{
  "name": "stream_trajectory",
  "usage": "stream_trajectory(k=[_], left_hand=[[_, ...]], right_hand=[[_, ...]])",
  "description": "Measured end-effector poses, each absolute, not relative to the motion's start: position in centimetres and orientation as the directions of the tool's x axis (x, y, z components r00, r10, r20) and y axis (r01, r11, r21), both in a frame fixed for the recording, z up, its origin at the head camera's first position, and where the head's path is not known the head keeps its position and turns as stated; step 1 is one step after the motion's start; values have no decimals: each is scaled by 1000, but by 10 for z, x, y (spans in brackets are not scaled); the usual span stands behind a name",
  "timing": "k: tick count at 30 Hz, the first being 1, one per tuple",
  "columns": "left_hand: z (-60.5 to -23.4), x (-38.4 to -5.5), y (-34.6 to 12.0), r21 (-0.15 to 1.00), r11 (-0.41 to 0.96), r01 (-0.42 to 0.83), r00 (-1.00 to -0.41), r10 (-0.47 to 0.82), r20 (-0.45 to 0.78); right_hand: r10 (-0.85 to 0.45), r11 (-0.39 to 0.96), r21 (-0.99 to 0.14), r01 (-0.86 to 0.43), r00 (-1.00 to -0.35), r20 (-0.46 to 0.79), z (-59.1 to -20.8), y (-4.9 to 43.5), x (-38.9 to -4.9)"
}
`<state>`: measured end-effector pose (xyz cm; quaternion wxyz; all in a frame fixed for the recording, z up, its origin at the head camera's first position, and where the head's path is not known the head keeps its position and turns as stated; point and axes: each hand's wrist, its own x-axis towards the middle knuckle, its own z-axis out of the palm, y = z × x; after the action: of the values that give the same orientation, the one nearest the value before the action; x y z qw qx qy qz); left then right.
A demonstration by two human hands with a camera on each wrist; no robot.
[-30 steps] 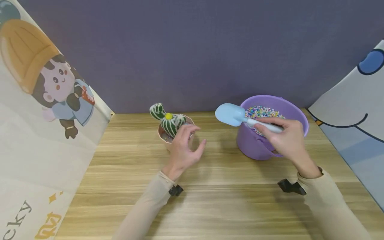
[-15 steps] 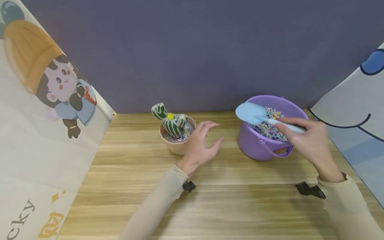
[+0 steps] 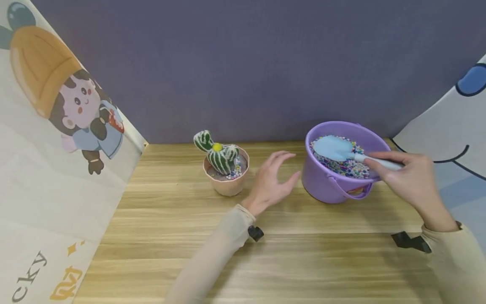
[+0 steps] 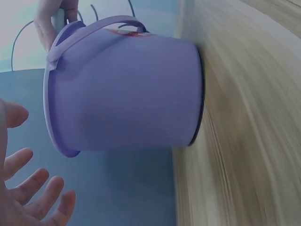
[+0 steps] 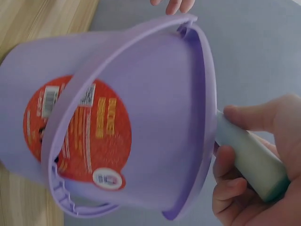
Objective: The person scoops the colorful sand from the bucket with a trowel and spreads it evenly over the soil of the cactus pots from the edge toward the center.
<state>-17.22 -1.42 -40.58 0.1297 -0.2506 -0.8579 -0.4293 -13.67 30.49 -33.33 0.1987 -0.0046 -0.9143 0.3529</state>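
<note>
My right hand (image 3: 410, 179) grips the white handle of a small toy shovel (image 3: 334, 148) with a light blue blade. The blade lies over the multicoloured beads (image 3: 347, 168) inside the purple bucket (image 3: 326, 190). In the right wrist view the shovel handle (image 5: 251, 160) sits between thumb and fingers, its blade hidden behind the bucket wall. My left hand (image 3: 271, 181) hovers between bucket and flowerpot, fingers spread and holding nothing. A pale pink flowerpot (image 3: 228, 187) holds a green striped cactus (image 3: 221, 161) with a yellow flower; some beads (image 3: 237, 169) lie beside its stem.
The wood-grain table (image 3: 288, 261) runs up to a dark grey-blue backdrop (image 3: 243, 67). Printed cloth panels stand at left (image 3: 60, 198) and right (image 3: 452, 139). The bucket handle (image 5: 70, 117) hangs down on the near side, across a red label (image 5: 101, 136).
My right hand has moved right, taking the shovel from the bucket's left rim to over the beads. My left hand has shifted right, away from the flowerpot.
</note>
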Motion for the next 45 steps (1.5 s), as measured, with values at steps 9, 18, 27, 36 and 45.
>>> stream_trajectory(k=[9, 18, 27, 36, 45], left_hand=[[-402, -181, 8, 671, 538, 511, -858, 359, 367], [-403, -187, 26, 688, 520, 507, -860, 351, 369], [-402, -191, 34, 679, 529, 510, -860, 343, 379], [-399, -192, 34, 657, 554, 512, -858, 360, 366], [-400, -192, 33, 653, 567, 502, -864, 356, 355]], right_hand=[[41, 843, -514, -161, -933, 358, -334, 326, -143], [-68, 910, -380, -167, -964, 259, -321, 341, -152], [-39, 943, -318, -101, -980, 195, -313, 350, -150], [30, 896, -436, -84, -968, 248, -330, 321, -161], [68, 869, -486, -90, -952, 299, -336, 305, -165]])
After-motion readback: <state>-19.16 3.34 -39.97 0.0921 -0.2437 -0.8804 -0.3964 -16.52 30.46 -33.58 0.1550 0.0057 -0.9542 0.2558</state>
